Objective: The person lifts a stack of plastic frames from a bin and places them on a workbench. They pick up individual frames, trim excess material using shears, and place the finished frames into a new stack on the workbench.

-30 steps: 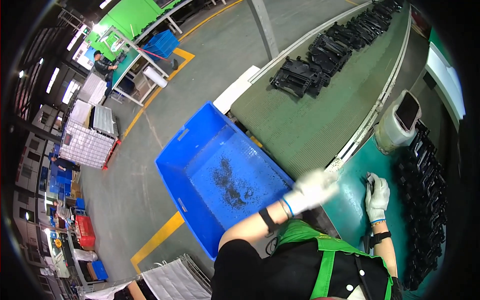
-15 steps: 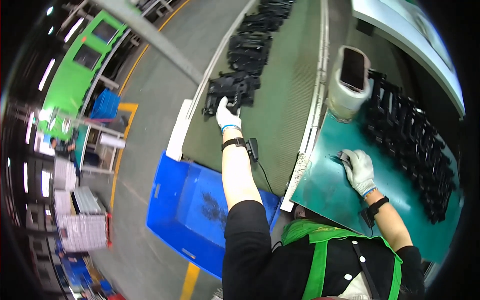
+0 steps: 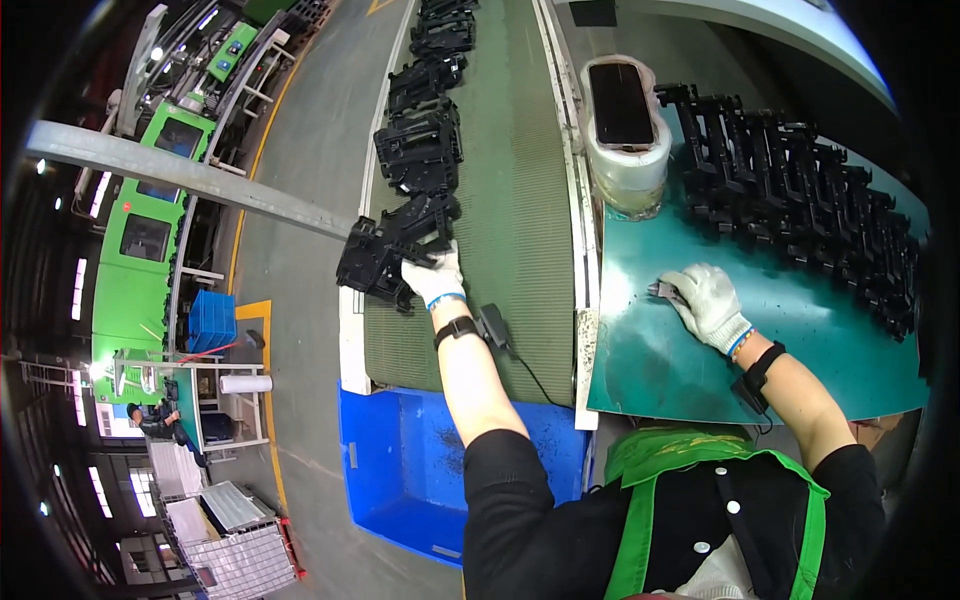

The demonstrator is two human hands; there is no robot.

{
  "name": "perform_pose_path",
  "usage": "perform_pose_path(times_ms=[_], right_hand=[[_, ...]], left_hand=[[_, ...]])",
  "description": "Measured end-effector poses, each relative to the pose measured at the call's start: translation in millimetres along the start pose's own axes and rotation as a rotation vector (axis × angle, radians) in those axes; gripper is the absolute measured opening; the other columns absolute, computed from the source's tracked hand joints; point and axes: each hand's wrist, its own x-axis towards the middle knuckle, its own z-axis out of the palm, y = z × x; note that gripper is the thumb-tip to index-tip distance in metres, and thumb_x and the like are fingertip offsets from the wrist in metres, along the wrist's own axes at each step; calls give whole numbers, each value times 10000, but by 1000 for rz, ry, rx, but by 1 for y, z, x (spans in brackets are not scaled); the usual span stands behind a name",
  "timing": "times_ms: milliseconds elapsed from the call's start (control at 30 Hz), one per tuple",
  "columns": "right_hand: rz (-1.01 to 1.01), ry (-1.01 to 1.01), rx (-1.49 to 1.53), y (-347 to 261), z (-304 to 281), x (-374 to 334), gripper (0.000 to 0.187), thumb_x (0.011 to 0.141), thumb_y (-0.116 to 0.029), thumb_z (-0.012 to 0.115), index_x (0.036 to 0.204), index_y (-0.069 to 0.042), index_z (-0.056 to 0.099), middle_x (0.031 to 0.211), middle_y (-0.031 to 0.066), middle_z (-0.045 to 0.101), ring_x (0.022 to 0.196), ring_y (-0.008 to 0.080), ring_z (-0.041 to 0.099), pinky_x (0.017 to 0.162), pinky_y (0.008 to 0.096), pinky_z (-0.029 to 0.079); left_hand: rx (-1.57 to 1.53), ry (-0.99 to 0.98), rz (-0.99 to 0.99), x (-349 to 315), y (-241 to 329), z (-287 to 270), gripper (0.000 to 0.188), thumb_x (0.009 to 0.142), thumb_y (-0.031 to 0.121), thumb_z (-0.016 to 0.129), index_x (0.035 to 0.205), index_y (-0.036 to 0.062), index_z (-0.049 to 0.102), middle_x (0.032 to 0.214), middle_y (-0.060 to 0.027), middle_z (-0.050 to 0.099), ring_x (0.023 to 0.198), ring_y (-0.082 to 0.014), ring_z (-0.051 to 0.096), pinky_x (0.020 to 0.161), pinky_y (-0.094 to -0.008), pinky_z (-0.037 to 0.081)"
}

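Observation:
My left hand (image 3: 435, 276), in a white glove, is closed on the right edge of a black moulded plastic part (image 3: 378, 264). The part sits turned at an angle at the near end of the green conveyor belt (image 3: 500, 200), reaching over its left rail. Just behind it, another black part (image 3: 418, 150) lies on the belt, with several more in a row farther off. Above the green tabletop (image 3: 640, 370), my gloved right hand (image 3: 708, 305) grips a small pair of grey metal nippers (image 3: 660, 290); their jaws stick out to the left, and the handles are hidden in my palm.
Below the belt's end stands a blue bin (image 3: 400, 490) with dark bits inside. Closely lined black parts (image 3: 800, 190) fill the table's far right side. A phone (image 3: 620, 105) rests on a wrapped white roll (image 3: 628, 180). A grey metal bar (image 3: 190, 178) crosses at left.
My view has swung, so the scene sits differently. The part in my left hand has turned and now overhangs the belt's left rail. My right hand still holds the nippers over the table.

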Motion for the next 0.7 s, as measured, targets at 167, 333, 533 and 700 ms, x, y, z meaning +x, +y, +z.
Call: perform_pose_path(times_ms=[167, 333, 533, 700], right_hand=[[-82, -7, 31, -7, 2, 8, 406, 824, -163, 764, 1218, -157, 665, 961, 116, 626, 922, 349, 608, 829, 460, 491], [-35, 12, 41, -1, 5, -3, 347, 849, -169, 751, 1186, -159, 668, 963, 107, 630, 913, 346, 612, 809, 458, 494], [-137, 47, 169, 10, 5, 0, 256, 891, -207, 737, 1133, -158, 670, 980, 109, 627, 913, 358, 610, 782, 458, 502], [51, 24, 832, 8, 21, -11, 461, 1015, -200, 655, 1452, -100, 548, 1227, 67, 674, 812, 149, 603, 686, 305, 504]], left_hand=[[-42, 158, 72, -14, 40, -11, 428, 884, 494, 596, 1174, 188, 667, 1077, -78, 654, 1007, -331, 635, 953, -705, 504], [137, 65, 60, -118, 47, -28, 550, 892, 546, 608, 1321, 204, 636, 1148, -129, 610, 1096, -391, 604, 1019, -739, 447], [180, -399, -172, -227, 80, -134, 628, 963, 572, 552, 1423, 146, 581, 867, -152, 621, 861, -323, 612, 869, -583, 524], [112, -561, -254, -322, 34, -128, 693, 1013, 517, 461, 1588, 132, 417, 788, -136, 622, 637, -251, 517, 695, -428, 467]])
